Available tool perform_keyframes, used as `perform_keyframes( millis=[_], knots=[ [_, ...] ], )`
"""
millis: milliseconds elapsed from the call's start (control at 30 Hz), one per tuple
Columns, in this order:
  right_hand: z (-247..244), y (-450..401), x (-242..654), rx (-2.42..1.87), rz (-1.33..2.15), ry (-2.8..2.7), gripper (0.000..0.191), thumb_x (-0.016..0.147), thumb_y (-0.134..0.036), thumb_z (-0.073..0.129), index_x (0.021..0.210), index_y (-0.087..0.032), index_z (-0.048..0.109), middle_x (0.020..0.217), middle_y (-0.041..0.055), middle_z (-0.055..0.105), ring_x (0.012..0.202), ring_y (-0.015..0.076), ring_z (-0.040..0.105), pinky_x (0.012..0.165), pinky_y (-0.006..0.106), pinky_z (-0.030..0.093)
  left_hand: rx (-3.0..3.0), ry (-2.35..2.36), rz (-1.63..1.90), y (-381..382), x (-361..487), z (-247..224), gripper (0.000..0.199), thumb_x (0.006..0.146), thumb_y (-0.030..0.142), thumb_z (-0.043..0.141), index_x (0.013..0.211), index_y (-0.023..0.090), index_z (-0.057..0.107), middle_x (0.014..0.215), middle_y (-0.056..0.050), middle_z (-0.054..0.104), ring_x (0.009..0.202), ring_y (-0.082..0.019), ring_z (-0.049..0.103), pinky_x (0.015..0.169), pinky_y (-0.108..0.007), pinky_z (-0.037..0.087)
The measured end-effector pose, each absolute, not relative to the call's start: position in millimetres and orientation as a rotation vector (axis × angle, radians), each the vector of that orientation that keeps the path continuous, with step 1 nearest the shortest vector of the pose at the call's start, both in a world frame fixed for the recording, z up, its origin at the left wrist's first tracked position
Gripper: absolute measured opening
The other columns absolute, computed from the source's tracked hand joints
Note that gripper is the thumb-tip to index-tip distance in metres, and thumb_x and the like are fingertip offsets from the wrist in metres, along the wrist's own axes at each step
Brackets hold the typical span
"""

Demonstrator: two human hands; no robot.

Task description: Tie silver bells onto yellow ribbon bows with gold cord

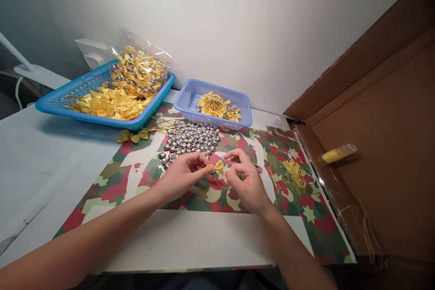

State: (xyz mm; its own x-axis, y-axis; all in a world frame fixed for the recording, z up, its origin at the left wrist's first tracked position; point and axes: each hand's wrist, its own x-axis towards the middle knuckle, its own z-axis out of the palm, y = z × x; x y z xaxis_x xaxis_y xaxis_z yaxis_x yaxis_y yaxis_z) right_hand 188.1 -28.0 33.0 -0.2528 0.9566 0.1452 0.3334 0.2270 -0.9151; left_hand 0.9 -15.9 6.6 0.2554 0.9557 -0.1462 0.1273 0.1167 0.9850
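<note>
Between my two hands, over the patterned sheet, is a small yellow bow [219,167] with a thin strand curving below it. The thumb and fingers of my left hand [186,173] pinch the bow's left end. Just right of the bow, my right hand [246,181] has its fingers bent and its fingertips near one another; whether a thread lies between them is too small to tell. Behind my left hand lies a pile of shiny silver beads [192,138].
A large blue basket [132,123] holds yellow bows and a clear bag [139,68] of more. The smaller blue basket [249,115] has bows too. Yellow threads [295,174] lie at right, beside a cardboard wall [380,145] with a tube [338,154]. Loose bows [132,137] lie left.
</note>
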Motion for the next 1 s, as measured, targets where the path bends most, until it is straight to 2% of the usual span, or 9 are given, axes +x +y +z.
perform_keyframes(
  millis=[67, 167, 333, 433, 733, 900, 1000],
  knots=[
    [23, -25, 187, -1.196, 1.088, -1.697, 0.033, 0.082, -0.021, 0.054, 0.050, -0.017, 0.045, 0.114, 0.0054, 0.055, 0.111, 0.0209, 0.049, 0.101, 0.037, 0.036, 1.271, 1.134, 0.831, -18, 3, 8, 0.030, 0.077, 0.045, 0.069, 0.076, 0.016, 0.061, 0.070, -0.002, 0.065, 0.062, -0.014, 0.060, 0.054, -0.024, 0.049],
    [13, -23, 187, -1.165, 1.163, -1.636, 0.035, 0.084, -0.025, 0.055, 0.051, -0.017, 0.046, 0.113, 0.0062, 0.056, 0.105, 0.0198, 0.053, 0.096, 0.035, 0.040, 1.241, 1.113, 0.794, -20, 5, 9, 0.034, 0.074, 0.048, 0.071, 0.076, 0.016, 0.061, 0.067, -0.001, 0.064, 0.059, -0.014, 0.059, 0.049, -0.022, 0.048],
    [3, -21, 185, -1.125, 1.117, -1.576, 0.032, 0.088, -0.029, 0.055, 0.058, -0.018, 0.053, 0.077, 0.0026, 0.057, 0.077, 0.0148, 0.055, 0.073, 0.028, 0.044, 1.227, 1.107, 0.776, -20, 5, 9, 0.034, 0.074, 0.047, 0.071, 0.073, 0.015, 0.061, 0.067, -0.003, 0.065, 0.056, -0.012, 0.055, 0.046, -0.020, 0.045],
    [1, -24, 180, -1.137, 0.988, -1.519, 0.030, 0.090, -0.027, 0.055, 0.061, -0.018, 0.056, 0.068, 0.0003, 0.054, 0.068, 0.0127, 0.052, 0.067, 0.026, 0.042, 1.190, 1.082, 0.829, -20, 4, 8, 0.030, 0.074, 0.044, 0.072, 0.070, 0.015, 0.062, 0.067, -0.002, 0.065, 0.058, -0.012, 0.057, 0.049, -0.020, 0.046],
    [-3, -34, 168, -1.120, 0.815, -1.391, 0.032, 0.091, -0.025, 0.054, 0.061, -0.018, 0.054, 0.069, 0.0008, 0.054, 0.067, 0.0124, 0.052, 0.063, 0.025, 0.043, 1.060, 1.040, 1.003, -24, 13, 2, 0.025, 0.074, 0.037, 0.075, 0.069, 0.016, 0.064, 0.066, 0.001, 0.065, 0.061, -0.010, 0.057, 0.057, -0.019, 0.046],
    [-7, -32, 170, -1.146, 0.846, -1.378, 0.031, 0.090, -0.026, 0.054, 0.060, -0.019, 0.053, 0.070, 0.0013, 0.054, 0.068, 0.0133, 0.052, 0.063, 0.026, 0.042, 1.069, 1.040, 0.952, -25, 15, 1, 0.026, 0.070, 0.035, 0.079, 0.072, 0.016, 0.061, 0.070, -0.001, 0.068, 0.066, -0.013, 0.063, 0.060, -0.022, 0.050],
    [-6, -32, 173, -1.116, 0.922, -1.365, 0.032, 0.088, -0.025, 0.054, 0.057, -0.019, 0.050, 0.074, 0.0020, 0.053, 0.074, 0.0138, 0.053, 0.069, 0.027, 0.044, 1.086, 1.053, 0.975, -24, 13, -1, 0.024, 0.071, 0.033, 0.078, 0.073, 0.016, 0.061, 0.071, 0.000, 0.066, 0.067, -0.013, 0.063, 0.062, -0.022, 0.050]
  ],
)
